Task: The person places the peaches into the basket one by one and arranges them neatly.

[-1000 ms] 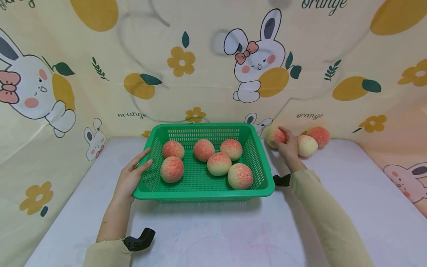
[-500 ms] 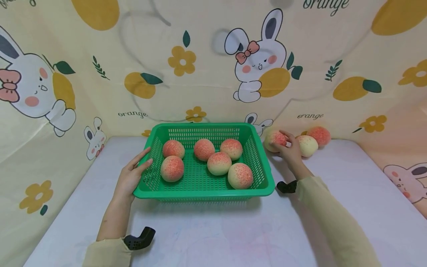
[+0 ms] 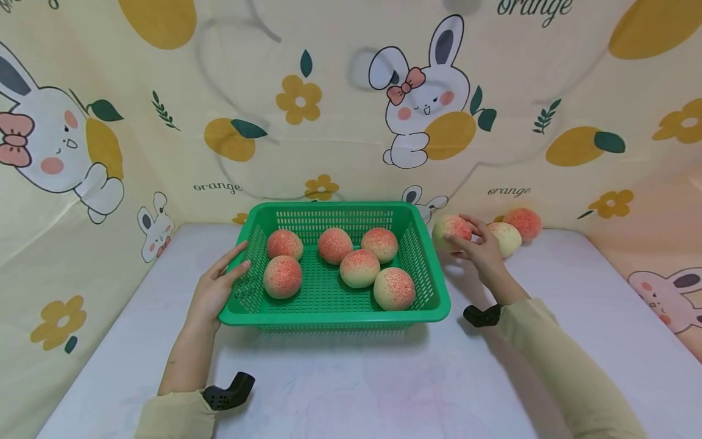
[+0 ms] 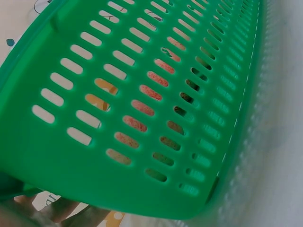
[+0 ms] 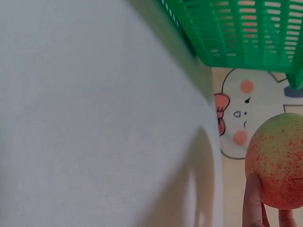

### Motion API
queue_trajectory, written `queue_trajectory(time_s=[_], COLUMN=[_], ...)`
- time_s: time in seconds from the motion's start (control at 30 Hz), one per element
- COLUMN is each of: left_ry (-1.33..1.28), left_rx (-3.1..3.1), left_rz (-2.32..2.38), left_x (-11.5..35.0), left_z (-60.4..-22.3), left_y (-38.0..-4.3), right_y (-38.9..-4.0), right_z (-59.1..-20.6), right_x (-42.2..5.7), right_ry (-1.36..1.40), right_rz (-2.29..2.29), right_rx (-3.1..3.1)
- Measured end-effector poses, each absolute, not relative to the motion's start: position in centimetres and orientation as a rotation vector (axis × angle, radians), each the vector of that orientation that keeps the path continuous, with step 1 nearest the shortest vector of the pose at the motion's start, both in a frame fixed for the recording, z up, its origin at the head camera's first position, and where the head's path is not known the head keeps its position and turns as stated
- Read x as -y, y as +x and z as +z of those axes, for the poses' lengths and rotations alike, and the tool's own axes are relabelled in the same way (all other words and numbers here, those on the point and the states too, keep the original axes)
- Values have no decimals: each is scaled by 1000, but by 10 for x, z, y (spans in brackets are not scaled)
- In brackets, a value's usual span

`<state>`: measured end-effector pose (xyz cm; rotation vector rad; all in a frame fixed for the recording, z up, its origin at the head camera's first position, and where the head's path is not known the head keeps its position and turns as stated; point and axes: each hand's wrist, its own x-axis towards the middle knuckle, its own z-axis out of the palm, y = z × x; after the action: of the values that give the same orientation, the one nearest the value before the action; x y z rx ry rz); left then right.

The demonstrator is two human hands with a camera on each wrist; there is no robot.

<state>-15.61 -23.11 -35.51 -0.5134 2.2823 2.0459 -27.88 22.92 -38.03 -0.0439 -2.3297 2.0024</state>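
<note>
My left hand (image 3: 212,291) grips the left rim of a green plastic basket (image 3: 334,318), index finger and thumb over the edge. The left wrist view shows its other fingers (image 4: 61,208) behind the rim, partly hidden. Inside the basket lie several red-and-cream peaches (image 3: 359,269). To the right of the basket, my right hand (image 3: 481,247) holds a peach (image 3: 446,231) between thumb and fingertips. In the right wrist view this peach (image 5: 279,163) appears against the printed backdrop, cut off by the frame edge.
Two more peaches, one pale (image 3: 506,239) and one red (image 3: 523,224), sit against the backdrop behind my right hand. A rabbit-and-orange printed cloth (image 3: 340,152) closes off the back of the white table (image 3: 351,378). Black wrist devices (image 3: 229,393) sit on both sleeves.
My right hand and the peach it holds have shifted slightly left and toward me, the forearm swinging to the right. My left hand and the basket have stayed in place.
</note>
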Motion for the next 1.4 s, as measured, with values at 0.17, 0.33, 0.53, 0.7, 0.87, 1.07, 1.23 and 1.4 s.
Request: queue_trajectory(time_s=[0.17,0.33,0.53,0.7,0.87,1.07,1.23,1.4], left_ry=[-506,-498,-493,-502,-498,-503,-506,-505], left_rx=[-2272,-2280,-2274,-2274,-2283,-2276,-2261,-2255], left_rz=[2060,2055,2058,2050,2042,2054,2074,2076], left_x=[230,230,230,230,229,229,230,230], left_z=[-354,-353,-353,-352,-352,-352,-351,-351], left_y=[-156,-156,-156,-155,-155,-154,-154,-153], right_y=[-273,-266,-260,-257,-256,-254,-254,-256], right_z=[-374,-363,-344,-328,-317,-306,-298,-292], right_x=[-227,-225,-221,-215,-211,-204,-193,-179], right_ry=[0,50,61,54,82,160,233,286], right_rz=[2022,2003,1993,1963,1928,1958,1990,1968], right_rx=[2315,2340,2388,2422,2450,2442,2424,2455])
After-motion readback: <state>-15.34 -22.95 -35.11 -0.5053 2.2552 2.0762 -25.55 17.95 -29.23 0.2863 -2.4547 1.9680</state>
